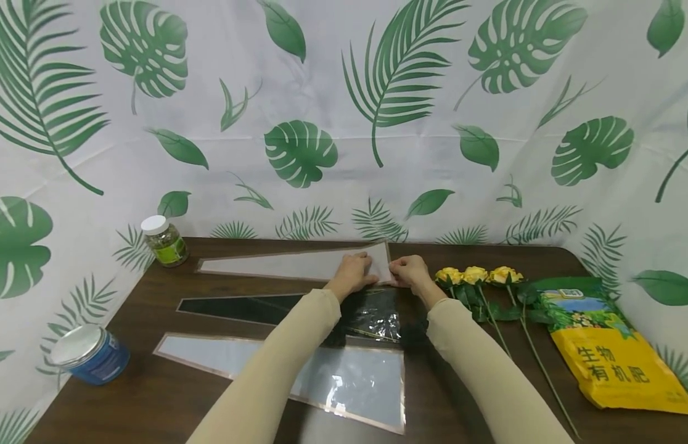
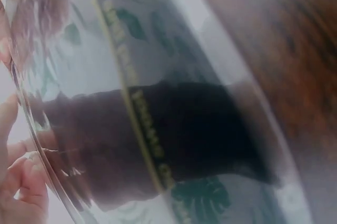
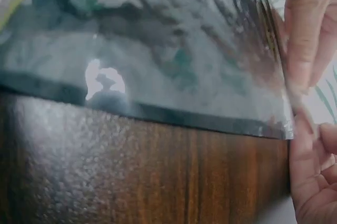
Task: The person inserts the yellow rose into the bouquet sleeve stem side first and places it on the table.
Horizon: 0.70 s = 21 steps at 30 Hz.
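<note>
Three long tapered clear film sleeves with pinkish edges lie side by side, wide ends to the right. At the back, my left hand (image 1: 352, 272) rests on the white sleeve (image 1: 288, 261), close to its wide end. My right hand (image 1: 412, 272) pinches that sleeve's right edge between thumb and fingers. Beneath my wrists lies the black sleeve (image 1: 233, 308), its glossy film (image 3: 158, 76) filling much of the right wrist view. Nearest me is the pale grey-blue sleeve (image 1: 366, 376), partly covered by my left forearm.
Three yellow roses (image 1: 475, 275) with long stems lie to the right, beside a yellow and green bag (image 1: 610, 364). A green-labelled jar (image 1: 169, 246) with a white lid stands back left; a blue tin (image 1: 97, 357) stands front left. A leaf-print cloth (image 1: 322, 203) hangs behind the table.
</note>
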### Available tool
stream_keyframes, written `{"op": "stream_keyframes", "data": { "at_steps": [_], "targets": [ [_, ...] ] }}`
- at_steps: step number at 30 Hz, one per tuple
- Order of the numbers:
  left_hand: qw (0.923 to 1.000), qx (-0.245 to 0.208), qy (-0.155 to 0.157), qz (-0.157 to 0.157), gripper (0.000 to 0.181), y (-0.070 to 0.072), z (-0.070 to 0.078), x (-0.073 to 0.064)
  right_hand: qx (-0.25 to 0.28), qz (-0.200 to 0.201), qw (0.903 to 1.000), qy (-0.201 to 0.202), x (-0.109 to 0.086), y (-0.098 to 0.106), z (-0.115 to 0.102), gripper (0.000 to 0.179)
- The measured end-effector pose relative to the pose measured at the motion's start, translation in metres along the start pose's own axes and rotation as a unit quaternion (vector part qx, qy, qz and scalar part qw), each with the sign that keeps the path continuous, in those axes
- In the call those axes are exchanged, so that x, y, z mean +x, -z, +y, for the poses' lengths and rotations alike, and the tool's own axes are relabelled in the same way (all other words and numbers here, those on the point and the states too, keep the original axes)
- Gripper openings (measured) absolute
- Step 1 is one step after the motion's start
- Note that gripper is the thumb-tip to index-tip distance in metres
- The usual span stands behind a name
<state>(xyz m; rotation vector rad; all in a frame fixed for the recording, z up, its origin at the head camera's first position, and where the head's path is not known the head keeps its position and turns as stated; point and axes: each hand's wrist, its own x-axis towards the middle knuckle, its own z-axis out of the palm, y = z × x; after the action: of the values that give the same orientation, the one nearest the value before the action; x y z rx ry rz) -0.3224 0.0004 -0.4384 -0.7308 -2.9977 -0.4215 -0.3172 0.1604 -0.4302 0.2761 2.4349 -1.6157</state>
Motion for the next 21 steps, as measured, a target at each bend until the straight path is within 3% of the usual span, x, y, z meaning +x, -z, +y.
{"op": "stream_keyframes", "data": {
  "at_steps": [6,10,14,21],
  "targets": [
    [0.999,-0.043,0.007,0.015,0.04,-0.002,0.0,-0.002,0.058,-0.013,0.9982,-0.009,0.001,-0.001,0.003,0.024],
    [0.9947,-0.098,0.026,0.018,0.05,-0.004,0.0,-0.002,0.086,-0.031,0.9958,-0.009,0.002,-0.002,0.005,0.023],
    [0.9859,-0.155,0.054,0.032,0.052,-0.007,0.001,-0.002,0.117,-0.034,0.9925,-0.011,0.004,-0.004,0.008,0.018],
    [0.9696,-0.206,0.091,0.095,0.038,-0.011,0.006,-0.004,0.139,-0.022,0.99,0.011,0.006,-0.006,0.012,0.014]
  ]
}}
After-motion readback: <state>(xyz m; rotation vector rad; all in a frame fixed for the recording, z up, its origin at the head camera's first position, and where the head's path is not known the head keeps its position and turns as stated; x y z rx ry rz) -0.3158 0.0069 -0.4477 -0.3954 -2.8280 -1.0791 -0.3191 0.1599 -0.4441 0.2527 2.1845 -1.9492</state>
